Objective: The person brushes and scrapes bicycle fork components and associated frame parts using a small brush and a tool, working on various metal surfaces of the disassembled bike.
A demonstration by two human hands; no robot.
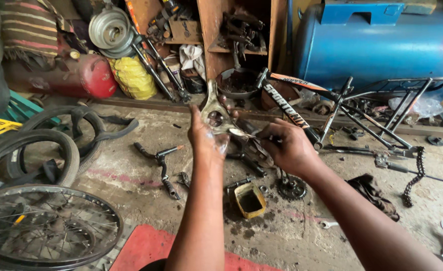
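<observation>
Cluttered workshop, greasy concrete floor (131, 150). Left hand (207, 138) grips a silvery metal bike part (214, 111), raised over the floor; right hand (287, 146) pinches a thin metal tool (242, 132) against it. Yellow grease tin (250, 199) sits below.

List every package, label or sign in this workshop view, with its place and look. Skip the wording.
Lettered decal: on the black bicycle frame's sloping tube, right of centre; white and orange on black.
Brown cardboard box: on the wooden shelf, top centre; squarish, dark print.
Yellow plastic sack: on the floor beside the red cylinder; bulging, faint markings.
Small yellow open tin: on the floor below the hands; rectangular, grimy, dark inside.
No screens or signs.
</observation>
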